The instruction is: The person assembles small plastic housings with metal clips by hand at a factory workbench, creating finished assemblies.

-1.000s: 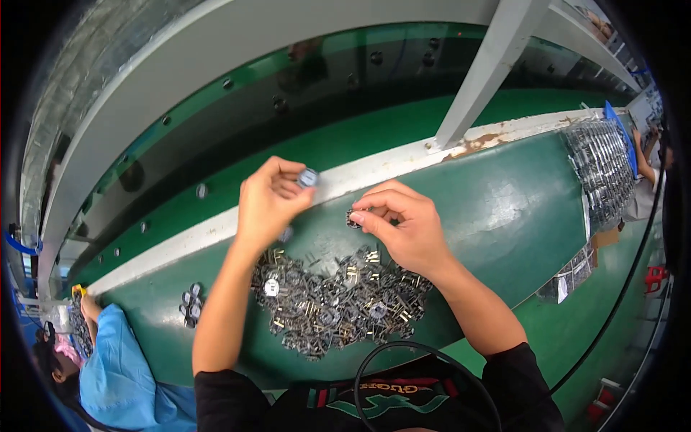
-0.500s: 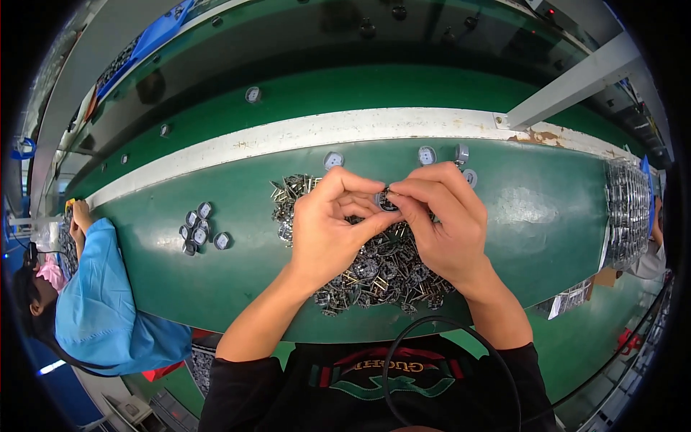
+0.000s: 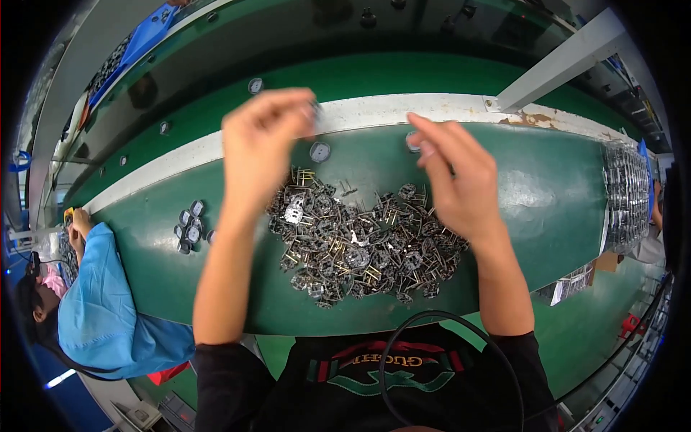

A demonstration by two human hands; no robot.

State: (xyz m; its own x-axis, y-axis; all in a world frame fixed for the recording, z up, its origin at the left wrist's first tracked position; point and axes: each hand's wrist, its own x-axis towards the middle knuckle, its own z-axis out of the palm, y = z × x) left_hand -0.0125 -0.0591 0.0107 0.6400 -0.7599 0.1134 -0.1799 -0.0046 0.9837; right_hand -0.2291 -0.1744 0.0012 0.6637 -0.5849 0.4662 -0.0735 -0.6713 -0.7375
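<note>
A small round silver metal disc [image 3: 314, 110] is pinched at the left hand [image 3: 260, 140] fingertips; the right hand [image 3: 461, 176] fingers are loosely spread, empty. Placing seems underway; careful release is called for.

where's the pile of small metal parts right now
In the head view the pile of small metal parts lies mid-table on the green work surface, between the person's two forearms, just below the left hand and right hand.

Single head-worn fisheye view, looking steeply down at the green bench [image 3: 216, 288] from close above (edges bow near the rim); forearms enter from the lower edge.
</note>
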